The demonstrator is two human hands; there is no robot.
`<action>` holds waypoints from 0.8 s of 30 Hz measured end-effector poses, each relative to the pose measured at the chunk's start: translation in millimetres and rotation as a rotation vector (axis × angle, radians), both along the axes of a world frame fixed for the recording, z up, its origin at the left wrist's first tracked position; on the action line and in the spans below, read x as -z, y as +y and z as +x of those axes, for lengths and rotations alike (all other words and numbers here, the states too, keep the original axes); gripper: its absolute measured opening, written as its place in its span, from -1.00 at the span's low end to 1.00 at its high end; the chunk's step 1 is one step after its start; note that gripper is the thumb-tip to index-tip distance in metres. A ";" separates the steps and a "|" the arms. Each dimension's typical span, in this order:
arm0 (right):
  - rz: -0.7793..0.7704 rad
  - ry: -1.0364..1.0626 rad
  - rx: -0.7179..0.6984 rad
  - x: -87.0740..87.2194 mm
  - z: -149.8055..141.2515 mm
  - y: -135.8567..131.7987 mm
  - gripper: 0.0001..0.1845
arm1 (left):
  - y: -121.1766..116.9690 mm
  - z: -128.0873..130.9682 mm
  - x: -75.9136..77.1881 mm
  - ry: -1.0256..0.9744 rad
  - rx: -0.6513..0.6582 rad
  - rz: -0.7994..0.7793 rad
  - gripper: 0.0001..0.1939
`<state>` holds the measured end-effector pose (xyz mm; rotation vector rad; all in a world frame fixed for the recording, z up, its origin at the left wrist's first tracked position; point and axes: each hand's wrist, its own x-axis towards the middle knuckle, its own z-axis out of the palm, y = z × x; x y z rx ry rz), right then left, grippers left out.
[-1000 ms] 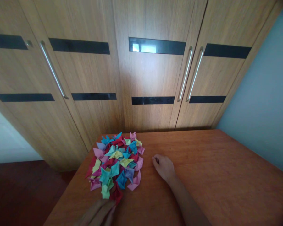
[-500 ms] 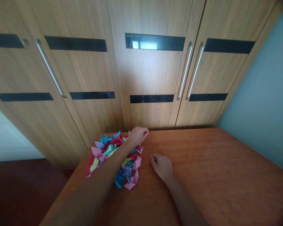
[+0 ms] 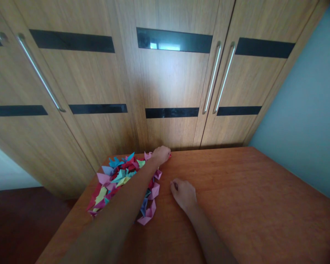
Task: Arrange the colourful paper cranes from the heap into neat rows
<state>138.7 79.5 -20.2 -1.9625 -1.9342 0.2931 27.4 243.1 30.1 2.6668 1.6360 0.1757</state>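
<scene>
A: Where is the left hand (image 3: 161, 154)?

B: At the table's (image 3: 236, 194) far edge, close to the wardrobe (image 3: 165, 135). Its fingers are drawn in tight on a red folded paper piece (image 3: 169, 155), which sits just past the top right end of the origami pile (image 3: 118, 179).

A: How does the pile lie against the edges?

B: It fills the far left part of the tabletop, reaching near the left edge and almost to the back one. Beyond that left edge there's dark red floor (image 3: 19, 220).

A: And the open room?

B: A narrow strip of wood runs between the pile and the right hand (image 3: 184, 193). Past that hand a broad stretch of tabletop spreads right, towards the blue-grey wall (image 3: 305, 128).

A: What is the right hand doing?

B: It rests near the pile, apart from it, fingers curled loosely together. The inside of the palm is hidden, so I can't tell whether anything is in there.

A: What else is hard to make out?

B: Only a sliver of the red piece shows past the fingers, and I can't tell whether it touches the wood. The left forearm crosses the pile and covers much of its middle and near side, so the pieces can't be counted. Both forearms are cut off at the bottom, and the nearest part of the left one is blurred.
</scene>
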 end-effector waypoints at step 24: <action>0.013 0.023 0.008 1.4 -0.1 0.7 -0.65 | -8.1 0.7 0.0 0.074 -0.059 0.000 -0.77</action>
